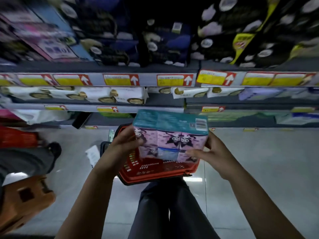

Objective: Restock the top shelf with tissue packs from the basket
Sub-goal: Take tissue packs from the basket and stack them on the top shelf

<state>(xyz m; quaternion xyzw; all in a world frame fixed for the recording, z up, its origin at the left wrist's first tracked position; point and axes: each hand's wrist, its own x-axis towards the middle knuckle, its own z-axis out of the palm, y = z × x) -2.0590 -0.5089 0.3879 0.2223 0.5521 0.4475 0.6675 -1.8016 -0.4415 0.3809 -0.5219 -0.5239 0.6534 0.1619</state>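
Your left hand [124, 144] grips the left end of a tissue pack [170, 135], fingers curled onto its near face. Your right hand [212, 152] grips the right end, with fingers reaching along the lower edge. Both hands hold the pack, so neither is nearer to it. The pack is a block-shaped multipack in front of your chest, its long axis running left to right between your hands. Its pink cartoon face is turned toward you and its teal face, with a barcode at the right end, tilts up and away. Both forearms reach forward from the bottom of the view and converge on the pack, left wrist bent inward. Directly below the pack, a red plastic basket [155, 171] sits on the pale floor, just ahead of your legs. The pack hides part of the basket's inside, so what remains there cannot be told. The highest shelf in view [148, 78] lies ahead and well above your hands. Its grey front rail carries yellow and red price labels [174, 80], and blurred dark packs [164, 44] stand on it. The next move looks like a lift up and forward, keeping the pack level.
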